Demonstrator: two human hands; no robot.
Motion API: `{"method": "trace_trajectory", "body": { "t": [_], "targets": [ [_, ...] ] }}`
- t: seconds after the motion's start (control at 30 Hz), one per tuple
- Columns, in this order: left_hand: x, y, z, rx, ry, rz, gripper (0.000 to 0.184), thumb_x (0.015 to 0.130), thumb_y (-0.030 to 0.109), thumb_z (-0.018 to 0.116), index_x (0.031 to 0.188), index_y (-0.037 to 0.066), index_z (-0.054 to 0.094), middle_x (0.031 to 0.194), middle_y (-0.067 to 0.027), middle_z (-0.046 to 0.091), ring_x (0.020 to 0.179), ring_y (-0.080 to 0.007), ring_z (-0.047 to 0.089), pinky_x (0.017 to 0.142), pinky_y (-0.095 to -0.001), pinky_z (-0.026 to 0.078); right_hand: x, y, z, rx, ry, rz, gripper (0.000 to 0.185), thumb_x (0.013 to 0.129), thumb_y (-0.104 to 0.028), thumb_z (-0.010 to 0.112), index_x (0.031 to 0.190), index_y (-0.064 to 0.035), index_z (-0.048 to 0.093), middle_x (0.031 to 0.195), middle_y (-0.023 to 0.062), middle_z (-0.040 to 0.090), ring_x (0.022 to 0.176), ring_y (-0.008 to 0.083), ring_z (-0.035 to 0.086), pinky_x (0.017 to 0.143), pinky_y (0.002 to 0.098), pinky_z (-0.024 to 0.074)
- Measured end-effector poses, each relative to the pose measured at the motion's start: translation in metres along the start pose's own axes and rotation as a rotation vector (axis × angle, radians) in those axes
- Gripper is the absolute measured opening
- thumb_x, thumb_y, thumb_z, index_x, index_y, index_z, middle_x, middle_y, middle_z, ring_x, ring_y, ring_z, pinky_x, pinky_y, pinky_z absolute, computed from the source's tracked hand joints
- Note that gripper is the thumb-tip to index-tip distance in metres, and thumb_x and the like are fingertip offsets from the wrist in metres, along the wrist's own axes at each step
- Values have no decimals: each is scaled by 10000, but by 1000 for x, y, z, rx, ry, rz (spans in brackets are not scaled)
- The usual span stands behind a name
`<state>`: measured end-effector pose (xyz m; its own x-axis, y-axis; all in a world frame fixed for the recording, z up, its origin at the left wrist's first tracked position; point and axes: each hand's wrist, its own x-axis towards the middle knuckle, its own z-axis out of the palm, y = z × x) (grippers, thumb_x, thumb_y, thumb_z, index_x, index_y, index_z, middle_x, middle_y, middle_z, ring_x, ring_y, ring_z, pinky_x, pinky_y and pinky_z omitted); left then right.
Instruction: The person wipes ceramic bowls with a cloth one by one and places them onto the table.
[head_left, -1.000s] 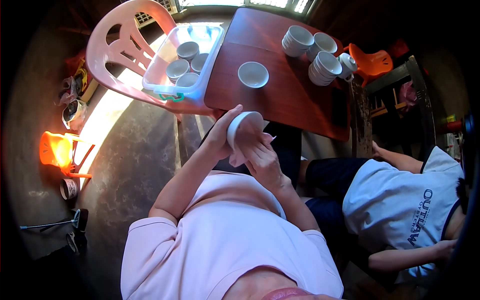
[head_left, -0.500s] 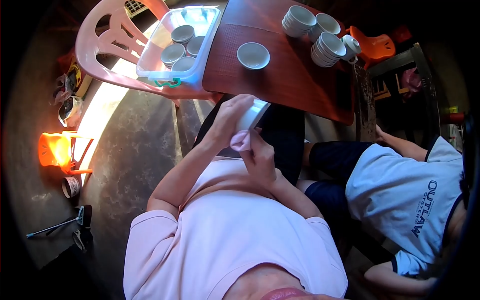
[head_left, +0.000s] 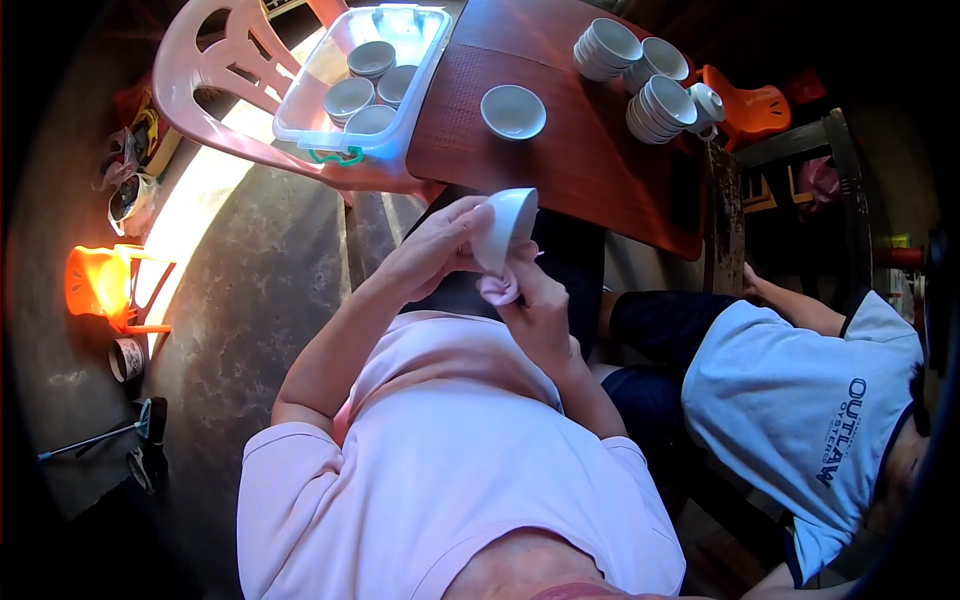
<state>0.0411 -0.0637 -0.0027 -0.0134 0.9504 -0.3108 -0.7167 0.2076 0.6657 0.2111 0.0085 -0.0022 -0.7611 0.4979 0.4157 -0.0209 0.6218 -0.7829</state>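
Note:
A white bowl [head_left: 505, 230], tilted on its side, is held over my lap. My left hand [head_left: 440, 243] grips it from the left, fingers on its outer side. A pink cloth [head_left: 498, 288] is bunched in my right hand [head_left: 537, 300], which presses it against the bowl's lower right edge; some of its fingers are hidden behind the bowl. Beyond my hands, a single white bowl [head_left: 513, 112] stands upright on the red-brown table [head_left: 480, 70]. Stacks of bowls [head_left: 662, 108] stand at the table's right side, beside a lidded white cup [head_left: 706, 108].
A clear plastic bin [head_left: 300, 128] with several bowls sits on a pink chair [head_left: 205, 110]. A person in a white shirt [head_left: 790, 390] is at the right, near a dark wooden chair [head_left: 850, 190]. Orange chairs [head_left: 95, 285] stand at left and behind the table.
The bowl in my hands has turned from facing the cloth to standing on its side, its outer wall now showing. My right hand has moved down and then slightly right with the cloth.

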Motion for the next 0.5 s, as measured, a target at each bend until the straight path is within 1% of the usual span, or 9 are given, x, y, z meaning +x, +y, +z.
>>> {"method": "trace_trajectory", "body": {
  "t": [0.1,0.17,0.2,0.23,0.3,0.33,0.43,0.47,0.5],
  "targets": [
    [1,-6,-1,291,-19,171,636,808,291,718,1338,75,441,1324,-112,461,1210,-217,475,939,-350,473,-14,5,0,407,-17,333,204,840,-133,698,1007,-39,630,903,93,664,790,182,661,737,306,541],
    [-2,-6,1,621,-50,350,637,791,133,735,1357,112,443,1360,-104,440,1227,-213,465,966,-359,465,-9,16,-9,1075,92,542,203,849,-173,692,994,-41,639,909,87,663,842,173,659,750,303,549],
    [-5,-2,5,847,-14,405,725,714,62,778,1359,148,458,1426,-97,375,1300,-237,386,1014,-399,426,-5,20,-14,1129,129,620,199,851,-183,688,990,-46,648,912,91,662,842,175,661,750,313,555],
    [-4,-2,4,979,-51,502,717,718,60,773,1357,162,462,1440,-90,357,1318,-246,358,1034,-413,401,-2,24,-19,1182,167,697,197,852,-192,684,985,-50,656,916,94,661,842,177,663,751,323,562],
    [2,0,3,1239,-131,706,702,728,56,763,1353,189,471,1467,-76,323,1355,-263,303,1074,-441,350,-1,36,-23,1260,162,661,172,834,-195,697,958,-76,675,911,76,660,859,163,660,751,308,561],
    [4,2,1,1243,-141,674,729,732,129,771,1377,154,432,1482,-107,299,1375,-291,267,1101,-443,296,-1,37,-22,1234,182,634,176,840,-195,691,968,-74,677,917,85,660,854,172,663,751,321,564],
    [13,-8,-1,293,69,460,755,758,253,762,1387,70,387,1447,-155,335,1343,-280,324,1086,-418,312,1,32,-22,1185,181,501,169,850,-206,680,973,-89,681,921,78,654,865,170,658,752,324,564],
    [12,-1,-4,216,66,270,802,774,356,741,1377,-6,356,1362,-170,427,1264,-244,430,1038,-387,369,2,29,-23,1171,170,448,163,852,-210,677,970,-98,682,921,71,651,872,165,654,753,319,563],
    [11,-2,-3,174,20,225,785,787,361,730,1370,-11,361,1332,-159,452,1233,-233,458,1023,-380,385,0,29,-21,1179,185,435,157,858,-218,670,966,-105,681,919,66,646,877,161,648,749,316,562]
  ]
}}
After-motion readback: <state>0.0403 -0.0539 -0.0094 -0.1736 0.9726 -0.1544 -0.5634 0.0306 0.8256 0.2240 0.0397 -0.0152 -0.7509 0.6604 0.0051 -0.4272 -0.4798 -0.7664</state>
